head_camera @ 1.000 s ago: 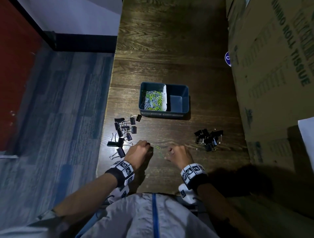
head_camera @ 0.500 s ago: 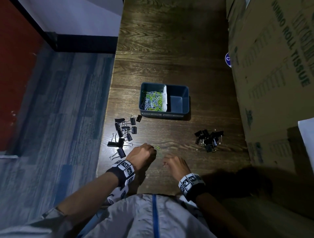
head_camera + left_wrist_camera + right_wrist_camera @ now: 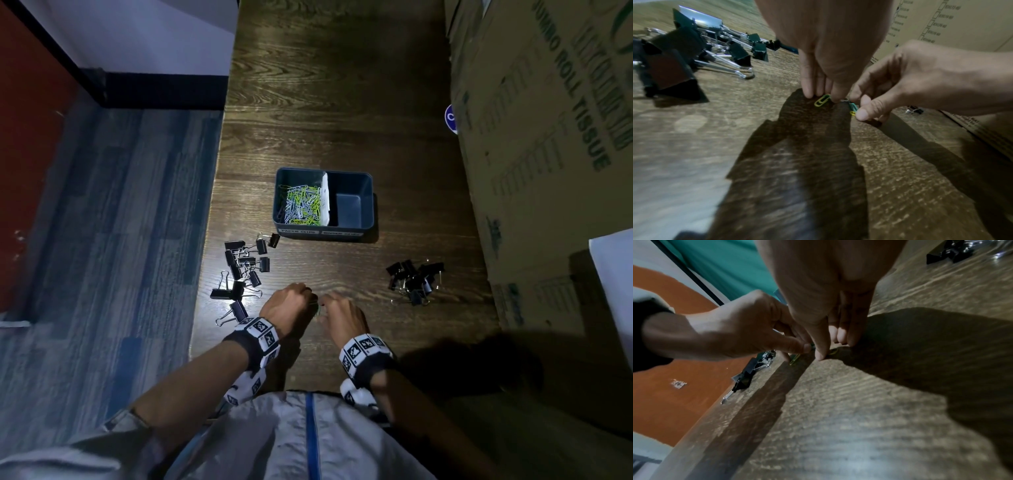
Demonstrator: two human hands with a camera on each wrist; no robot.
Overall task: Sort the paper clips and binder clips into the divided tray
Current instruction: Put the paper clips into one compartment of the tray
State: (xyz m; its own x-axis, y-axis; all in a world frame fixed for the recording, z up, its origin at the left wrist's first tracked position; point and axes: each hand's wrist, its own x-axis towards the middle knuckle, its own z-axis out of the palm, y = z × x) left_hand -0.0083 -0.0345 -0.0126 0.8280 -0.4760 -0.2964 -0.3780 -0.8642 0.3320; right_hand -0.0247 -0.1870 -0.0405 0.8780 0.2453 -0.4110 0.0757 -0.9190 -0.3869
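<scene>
A dark blue divided tray sits mid-table; its left compartment holds green and silver paper clips, its right one is bare. Black binder clips lie in two heaps, left and right. Both hands meet at the table's near edge. My left hand pinches a yellow-green paper clip against the wood. My right hand pinches a green and a yellow paper clip between thumb and forefinger, fingertips down on the table.
Large cardboard boxes wall off the table's right side. The table's left edge drops to blue-grey flooring. A white sheet pokes in at the right. Bare wood lies beyond the tray.
My right hand drew back toward me, then came forward again to meet the left hand. The green clip that lay in the open between the hands is now under their fingertips.
</scene>
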